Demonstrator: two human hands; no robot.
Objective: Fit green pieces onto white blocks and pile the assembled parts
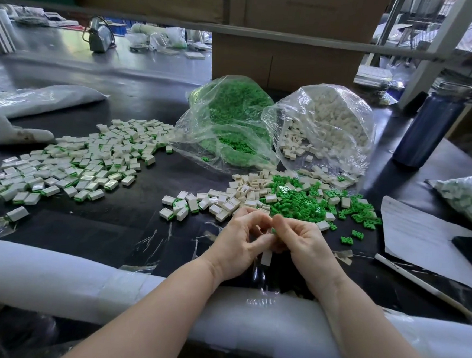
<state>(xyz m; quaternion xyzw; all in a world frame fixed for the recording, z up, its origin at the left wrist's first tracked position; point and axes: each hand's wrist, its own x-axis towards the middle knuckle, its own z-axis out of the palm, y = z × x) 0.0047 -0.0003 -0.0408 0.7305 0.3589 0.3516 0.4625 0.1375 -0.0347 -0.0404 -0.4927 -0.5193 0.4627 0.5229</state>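
Two hands, left hand [241, 237] and right hand [299, 239], meet, fingers curled, pinching one white block [266, 257]. Two clear bags: green pieces [228, 116], white blocks [329, 121].

Fingers of left hand [243, 237] and right hand [299, 240] mostly hide the green piece [273, 231] pinched between them; white block [266, 257] just below is half covered.

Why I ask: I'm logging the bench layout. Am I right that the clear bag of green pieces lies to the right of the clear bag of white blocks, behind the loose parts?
Not quite. The head view shows the bag of green pieces lying to the left of the bag of white blocks, not the right. Both do sit behind the loose parts.
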